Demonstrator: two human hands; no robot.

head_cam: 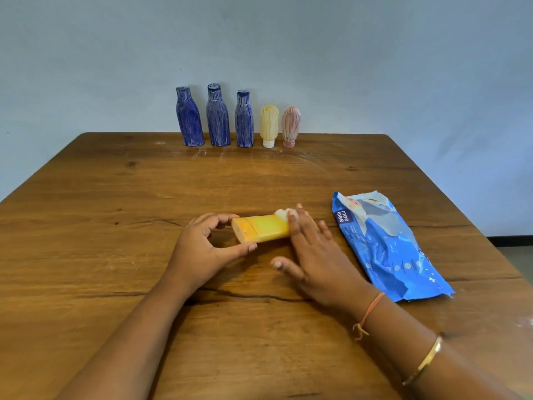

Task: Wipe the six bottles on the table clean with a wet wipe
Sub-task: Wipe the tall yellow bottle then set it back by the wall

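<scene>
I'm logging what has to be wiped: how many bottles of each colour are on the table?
Blue bottles: 3, upright in the back row
Yellow bottles: 2, one standing on its cap in the row, one lying near the front
Pink bottle: 1, on its cap at the row's right end
Total: 6

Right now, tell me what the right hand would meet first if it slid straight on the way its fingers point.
The right hand presses the wet wipe on the yellow bottle. Past them, bare table, then probably the pale yellow bottle in the far row; depth is unclear.
</scene>
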